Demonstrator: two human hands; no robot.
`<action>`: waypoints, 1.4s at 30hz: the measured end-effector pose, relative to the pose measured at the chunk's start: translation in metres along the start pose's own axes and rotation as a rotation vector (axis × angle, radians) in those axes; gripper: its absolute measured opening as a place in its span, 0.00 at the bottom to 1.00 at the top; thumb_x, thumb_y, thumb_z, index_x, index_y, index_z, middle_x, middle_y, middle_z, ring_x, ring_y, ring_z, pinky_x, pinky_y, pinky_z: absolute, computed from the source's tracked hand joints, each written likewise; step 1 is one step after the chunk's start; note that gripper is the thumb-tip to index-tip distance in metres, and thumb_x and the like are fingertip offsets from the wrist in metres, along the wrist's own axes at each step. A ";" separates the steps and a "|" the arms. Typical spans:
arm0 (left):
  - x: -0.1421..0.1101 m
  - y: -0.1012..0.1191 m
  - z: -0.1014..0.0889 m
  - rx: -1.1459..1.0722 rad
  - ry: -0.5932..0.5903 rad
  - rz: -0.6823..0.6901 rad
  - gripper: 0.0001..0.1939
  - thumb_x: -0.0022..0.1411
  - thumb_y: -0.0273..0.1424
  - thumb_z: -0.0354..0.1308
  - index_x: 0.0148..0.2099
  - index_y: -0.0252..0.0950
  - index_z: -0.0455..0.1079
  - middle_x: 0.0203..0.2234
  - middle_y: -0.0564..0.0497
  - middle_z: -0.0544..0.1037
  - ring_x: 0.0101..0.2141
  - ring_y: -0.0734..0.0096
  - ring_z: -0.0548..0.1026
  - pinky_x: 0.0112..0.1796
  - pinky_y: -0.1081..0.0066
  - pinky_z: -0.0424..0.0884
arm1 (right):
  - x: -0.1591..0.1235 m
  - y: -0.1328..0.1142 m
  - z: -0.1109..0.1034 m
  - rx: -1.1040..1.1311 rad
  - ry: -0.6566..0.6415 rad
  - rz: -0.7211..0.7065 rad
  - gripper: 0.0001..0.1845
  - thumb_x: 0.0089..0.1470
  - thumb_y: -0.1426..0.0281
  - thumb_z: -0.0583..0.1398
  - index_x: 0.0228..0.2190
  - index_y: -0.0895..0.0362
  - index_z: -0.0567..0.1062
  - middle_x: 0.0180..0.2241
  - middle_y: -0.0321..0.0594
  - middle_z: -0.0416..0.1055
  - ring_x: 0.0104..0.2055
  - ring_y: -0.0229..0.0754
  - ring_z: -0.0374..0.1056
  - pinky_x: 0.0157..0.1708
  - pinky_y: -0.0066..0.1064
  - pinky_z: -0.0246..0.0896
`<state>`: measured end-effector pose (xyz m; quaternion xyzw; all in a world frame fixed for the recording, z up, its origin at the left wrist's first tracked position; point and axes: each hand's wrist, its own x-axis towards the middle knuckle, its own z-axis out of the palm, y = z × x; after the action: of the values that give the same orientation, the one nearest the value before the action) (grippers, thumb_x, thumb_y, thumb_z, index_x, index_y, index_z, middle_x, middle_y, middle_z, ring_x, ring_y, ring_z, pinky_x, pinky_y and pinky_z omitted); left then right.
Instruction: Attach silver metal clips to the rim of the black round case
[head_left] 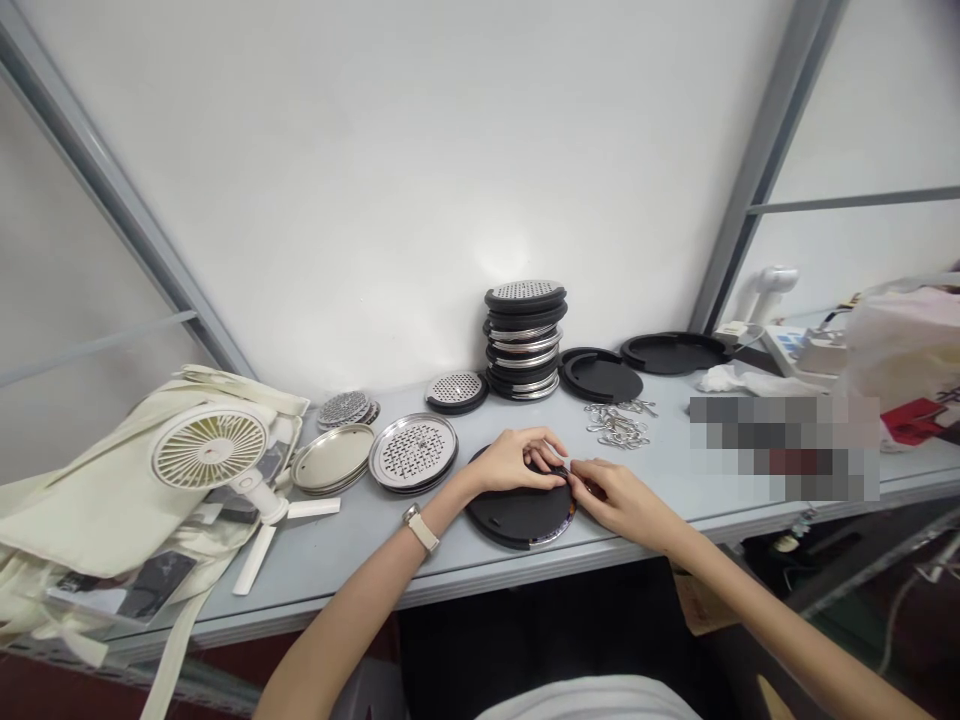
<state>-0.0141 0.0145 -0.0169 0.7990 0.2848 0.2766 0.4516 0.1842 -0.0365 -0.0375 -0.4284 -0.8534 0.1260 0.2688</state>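
In front of me on the table lies a black round plastic disc (517,515) with a shallow raised edge. A strip of silver and patterned colour shows along its lower right rim. My left hand (523,460) reaches over the far side, thumb and fingers pinched at the disc's upper right edge. My right hand (611,500) closes its fingertips on that same edge, close beside the left fingertips. Whether a small part sits between the fingers is hidden. Beyond the right hand lies a loose pile of silver metal clips (619,425).
Behind stands a tall stack of black and silver discs (523,345). Perforated metal plates (414,450) and plain metal discs (334,458) lie left. More black round discs (602,375) rest against the wall. A white fan (210,450) sits by a cream bag (82,500). A plastic bag (900,340) is right.
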 end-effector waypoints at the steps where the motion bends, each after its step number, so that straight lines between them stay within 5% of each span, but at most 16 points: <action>1: 0.000 -0.001 0.000 -0.013 0.001 -0.001 0.20 0.48 0.30 0.67 0.44 0.33 0.70 0.34 0.47 0.77 0.32 0.73 0.74 0.34 0.73 0.69 | 0.000 0.001 0.000 0.023 -0.007 0.009 0.16 0.61 0.68 0.48 0.23 0.55 0.63 0.21 0.35 0.64 0.24 0.38 0.61 0.26 0.27 0.54; 6: 0.000 -0.002 -0.001 -0.020 -0.005 -0.006 0.20 0.48 0.30 0.67 0.45 0.33 0.70 0.34 0.47 0.77 0.32 0.73 0.74 0.34 0.74 0.69 | 0.000 0.008 -0.001 0.146 -0.065 0.054 0.18 0.62 0.63 0.48 0.22 0.55 0.60 0.20 0.31 0.58 0.22 0.36 0.56 0.23 0.26 0.51; 14: 0.000 -0.001 -0.001 0.064 -0.018 0.016 0.18 0.50 0.28 0.65 0.44 0.34 0.71 0.35 0.49 0.76 0.32 0.74 0.73 0.33 0.75 0.67 | 0.002 0.009 -0.003 0.297 -0.102 0.096 0.23 0.64 0.58 0.46 0.26 0.58 0.68 0.23 0.34 0.64 0.26 0.37 0.59 0.27 0.27 0.54; 42: -0.001 -0.002 -0.003 0.036 -0.039 -0.004 0.25 0.51 0.32 0.66 0.51 0.35 0.67 0.38 0.46 0.76 0.34 0.72 0.74 0.36 0.73 0.69 | 0.000 0.006 -0.002 0.145 -0.073 0.019 0.18 0.62 0.64 0.48 0.22 0.55 0.60 0.21 0.34 0.62 0.24 0.37 0.58 0.26 0.28 0.50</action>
<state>-0.0173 0.0160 -0.0173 0.8118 0.2823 0.2548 0.4430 0.1895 -0.0325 -0.0388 -0.4109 -0.8473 0.2054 0.2666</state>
